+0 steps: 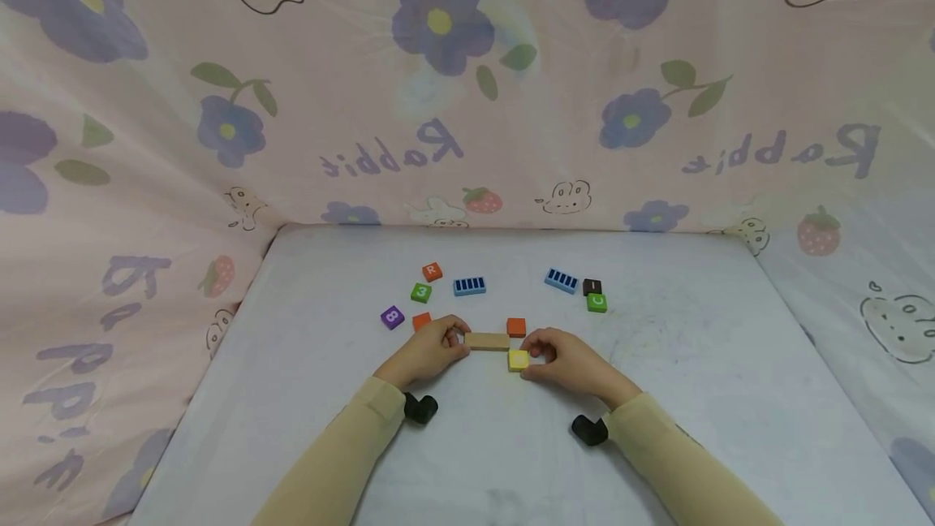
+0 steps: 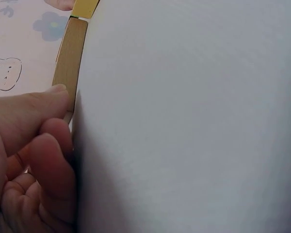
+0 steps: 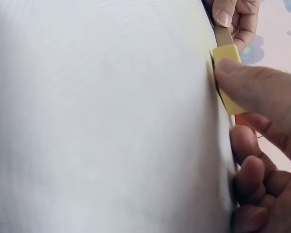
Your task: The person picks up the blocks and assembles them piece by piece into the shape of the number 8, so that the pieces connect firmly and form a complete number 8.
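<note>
My left hand (image 1: 426, 354) holds the left end of a plain wooden block (image 1: 488, 341), a flat strip lying on the table. In the left wrist view the thumb presses on the near end of this wooden block (image 2: 71, 60), with the other fingers curled below. My right hand (image 1: 577, 362) pinches a small square yellow block (image 1: 519, 360) at the strip's right end; its thumb lies across the yellow block (image 3: 220, 90) in the right wrist view. Just behind them sits an orange block (image 1: 516, 326). Another orange block (image 1: 421, 321) is partly hidden by my left hand.
Behind on the left lie a purple "8" block (image 1: 392, 316), a green "3" block (image 1: 420, 292), an orange "R" block (image 1: 432, 271) and a blue striped block (image 1: 470, 286). Behind on the right are another blue striped block (image 1: 562, 280), a dark block (image 1: 592, 287) and a green block (image 1: 596, 303).
</note>
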A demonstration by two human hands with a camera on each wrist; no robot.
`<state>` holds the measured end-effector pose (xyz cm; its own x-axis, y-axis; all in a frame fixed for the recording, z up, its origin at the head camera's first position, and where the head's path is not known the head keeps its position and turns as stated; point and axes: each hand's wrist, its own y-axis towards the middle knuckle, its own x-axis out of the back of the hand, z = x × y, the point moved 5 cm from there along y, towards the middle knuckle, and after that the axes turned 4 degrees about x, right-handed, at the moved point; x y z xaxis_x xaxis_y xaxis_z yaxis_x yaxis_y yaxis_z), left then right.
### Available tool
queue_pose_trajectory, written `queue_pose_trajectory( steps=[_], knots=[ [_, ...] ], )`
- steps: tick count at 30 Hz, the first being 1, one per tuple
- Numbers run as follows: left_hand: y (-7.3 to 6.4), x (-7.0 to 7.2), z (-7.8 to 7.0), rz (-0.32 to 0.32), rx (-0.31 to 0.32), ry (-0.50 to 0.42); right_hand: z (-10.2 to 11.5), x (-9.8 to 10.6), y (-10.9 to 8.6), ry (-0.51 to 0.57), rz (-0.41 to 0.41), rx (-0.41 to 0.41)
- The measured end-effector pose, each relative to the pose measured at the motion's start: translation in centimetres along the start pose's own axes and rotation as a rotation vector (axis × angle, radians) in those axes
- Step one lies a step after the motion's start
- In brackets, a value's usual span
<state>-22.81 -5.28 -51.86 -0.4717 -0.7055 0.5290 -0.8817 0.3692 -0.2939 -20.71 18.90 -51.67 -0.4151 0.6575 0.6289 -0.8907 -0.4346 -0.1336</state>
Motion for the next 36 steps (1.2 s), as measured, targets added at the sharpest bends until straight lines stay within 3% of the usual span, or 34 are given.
queue_pose_trajectory(
  steps=[20,36],
  knots=[
    [-0.09,-0.03,-0.1,-0.005,0.02,-0.008,-0.02,-0.09,0.01,0.005,-0.01,-0.015],
    [0.02,-0.04,0.01,-0.004,-0.003,0.009,0.11,0.05,-0.15,0.028,-0.007,-0.013]
  ],
)
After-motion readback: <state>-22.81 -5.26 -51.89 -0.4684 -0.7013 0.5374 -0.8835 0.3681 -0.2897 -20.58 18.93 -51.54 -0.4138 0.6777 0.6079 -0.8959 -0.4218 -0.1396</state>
